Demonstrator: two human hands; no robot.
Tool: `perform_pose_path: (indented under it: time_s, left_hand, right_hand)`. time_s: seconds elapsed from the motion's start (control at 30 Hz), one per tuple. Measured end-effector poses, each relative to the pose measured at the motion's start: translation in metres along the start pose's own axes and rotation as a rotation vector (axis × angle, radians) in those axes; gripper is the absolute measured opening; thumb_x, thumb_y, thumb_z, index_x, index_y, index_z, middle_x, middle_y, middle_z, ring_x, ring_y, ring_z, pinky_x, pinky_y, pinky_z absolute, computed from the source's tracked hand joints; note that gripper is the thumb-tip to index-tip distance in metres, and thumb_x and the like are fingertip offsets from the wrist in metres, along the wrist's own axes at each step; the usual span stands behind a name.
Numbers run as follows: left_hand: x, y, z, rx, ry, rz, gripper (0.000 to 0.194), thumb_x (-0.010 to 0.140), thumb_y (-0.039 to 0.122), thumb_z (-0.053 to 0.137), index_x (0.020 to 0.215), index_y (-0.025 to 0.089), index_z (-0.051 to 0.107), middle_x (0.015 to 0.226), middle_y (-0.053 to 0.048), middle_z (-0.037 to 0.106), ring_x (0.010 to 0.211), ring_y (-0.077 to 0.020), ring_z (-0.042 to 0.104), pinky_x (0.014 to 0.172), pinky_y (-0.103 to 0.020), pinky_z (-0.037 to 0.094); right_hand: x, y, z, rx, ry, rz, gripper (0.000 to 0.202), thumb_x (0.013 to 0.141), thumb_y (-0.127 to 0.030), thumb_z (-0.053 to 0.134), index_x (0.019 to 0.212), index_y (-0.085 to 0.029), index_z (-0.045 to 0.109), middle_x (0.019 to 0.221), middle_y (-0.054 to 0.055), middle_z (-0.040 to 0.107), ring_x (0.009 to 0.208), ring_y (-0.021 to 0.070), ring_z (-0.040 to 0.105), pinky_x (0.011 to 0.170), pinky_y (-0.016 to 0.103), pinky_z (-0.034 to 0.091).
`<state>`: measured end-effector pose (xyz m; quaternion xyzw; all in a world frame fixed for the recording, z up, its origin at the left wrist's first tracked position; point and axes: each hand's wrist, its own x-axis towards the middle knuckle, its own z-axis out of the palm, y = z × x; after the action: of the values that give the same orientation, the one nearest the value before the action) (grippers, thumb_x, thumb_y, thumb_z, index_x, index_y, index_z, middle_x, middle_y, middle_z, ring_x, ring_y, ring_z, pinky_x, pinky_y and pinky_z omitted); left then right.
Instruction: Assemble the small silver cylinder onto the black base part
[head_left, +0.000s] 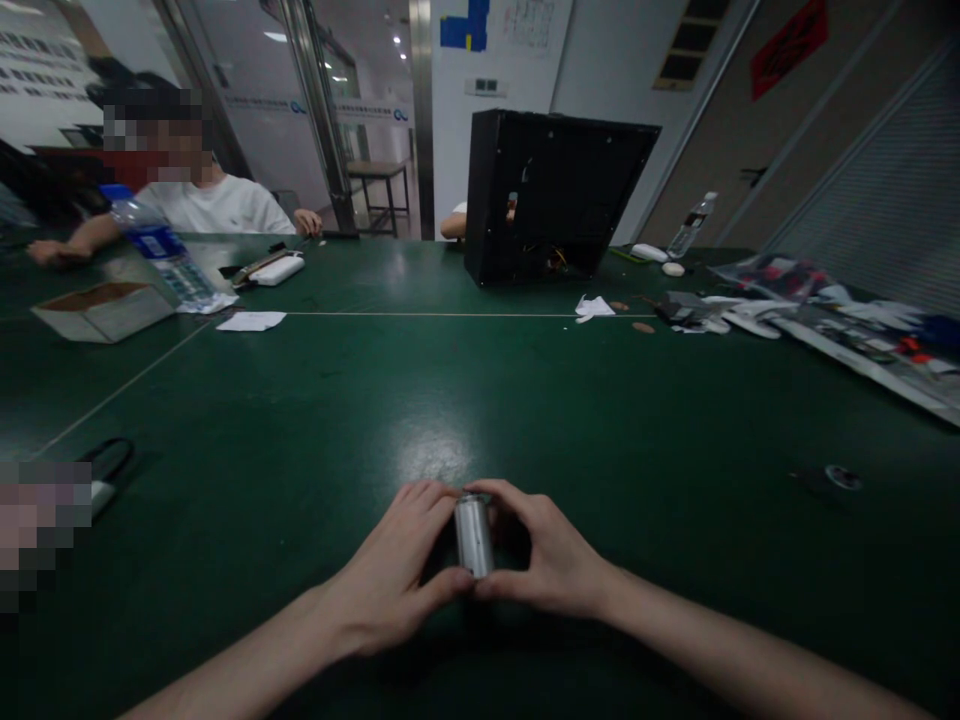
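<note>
Between my two hands is a small silver metal cylinder (474, 538), held low over the green table (337, 400) near its front edge. The cylinder points away from me, and its exact kind cannot be made out. My left hand (397, 570) has its thumb at the near end and its fingers at the far end on the left side. On the right side, my right hand (547, 555) closes on the same cylinder with thumb and forefinger. Its other fingers are mostly hidden in shadow.
A round dark part (841, 478) lies at right. Farther back stand a black box-like case (555, 200), a water bottle (169, 250) and an open carton (105, 318). Clutter (862, 320) covers the right edge. A person (214, 205) sits across at the left.
</note>
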<state>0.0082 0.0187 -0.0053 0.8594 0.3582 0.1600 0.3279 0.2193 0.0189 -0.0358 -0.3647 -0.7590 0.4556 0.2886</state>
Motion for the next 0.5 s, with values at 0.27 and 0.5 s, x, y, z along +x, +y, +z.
perform_pose_path:
  time_s: [0.27, 0.5]
  left_hand:
    - [-0.001, 0.005, -0.002, 0.025, -0.017, -0.036, 0.039, 0.085, 0.048, 0.048, 0.11, 0.017, 0.052, 0.114, -0.011, 0.053, 0.101, -0.0268, 0.047, 0.094, -0.045, 0.038]
    - [0.0, 0.007, 0.0, 0.025, 0.008, -0.048, 0.029, 0.088, 0.039, 0.048, 0.109, 0.019, 0.052, 0.114, -0.008, 0.053, 0.103, -0.0251, 0.047, 0.095, -0.045, 0.038]
  right_hand:
    - [0.005, 0.008, -0.003, 0.399, -0.021, 0.141, 0.069, 0.067, -0.06, 0.069, 0.116, -0.015, 0.052, 0.078, 0.001, 0.061, 0.069, 0.0146, 0.056, 0.065, 0.027, 0.045]
    - [0.008, 0.01, -0.004, 0.526, -0.009, 0.183, 0.075, 0.064, -0.068, 0.065, 0.114, -0.013, 0.051, 0.077, 0.003, 0.06, 0.065, 0.0146, 0.055, 0.06, 0.026, 0.044]
